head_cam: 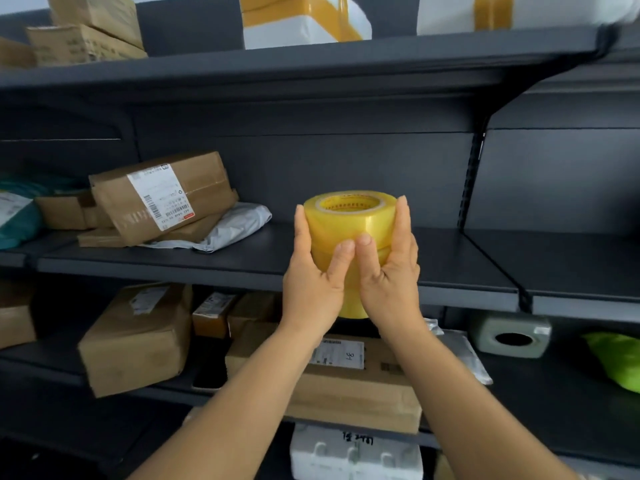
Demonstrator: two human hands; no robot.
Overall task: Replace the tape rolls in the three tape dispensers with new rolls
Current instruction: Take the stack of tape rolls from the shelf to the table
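Head view: both hands raised in front of a dark grey shelving unit (346, 268), clasping a stack of yellow tape rolls (349, 220) between them. Stack stands upright, cores vertical; top roll's printed inner core faces up. At least three rolls seem stacked, though the lower ones are largely hidden by the palms, so the count is uncertain.

Left hand (313, 282): palm pressed to the stack's left side, fingers reaching up along the top roll, thumb laid across the front. Right hand (389, 275): mirrors it on the right side, fingers up along the top roll, thumb across the front. The two thumb tips touch at the front of the stack. Both hands closed around the rolls, none spread free.

Whether the stack rests on the middle shelf or is held just clear of its front edge cannot be told.

Surroundings, middle shelf, left: brown cardboard parcel (162, 195) with a white barcode label, tilted on flatter boxes; grey plastic mailer (235, 226) beside it. Lower shelf: tilted cardboard box (135, 341) at left, long flat carton (356, 393) below the forearms, green bag (616, 358) at far right. Top shelf: white foam boxes (301, 22) bound with yellow tape
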